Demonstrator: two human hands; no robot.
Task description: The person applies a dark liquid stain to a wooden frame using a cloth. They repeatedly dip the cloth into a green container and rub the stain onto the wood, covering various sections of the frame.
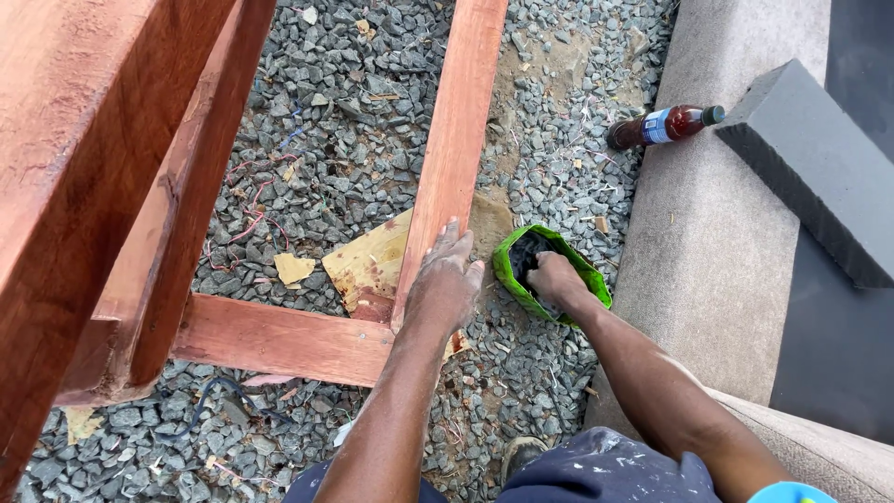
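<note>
My left hand [444, 281] lies flat, fingers apart, on a reddish-stained wooden rail [456, 140] of a frame standing on gravel. My right hand [556, 278] reaches into a green bag [507, 270] with a dark inside; its fingers are down in the opening, and what they hold is hidden. The bag sits on the gravel just right of the rail. A cross rail [279, 340] joins the long rail below my left hand.
Thick stained timber [74, 168] fills the left side. A brown bottle [666, 125] with a blue label lies by a concrete kerb [708, 233]. A grey block [810, 168] rests at upper right. Yellowish paper scraps [368, 265] lie on the gravel.
</note>
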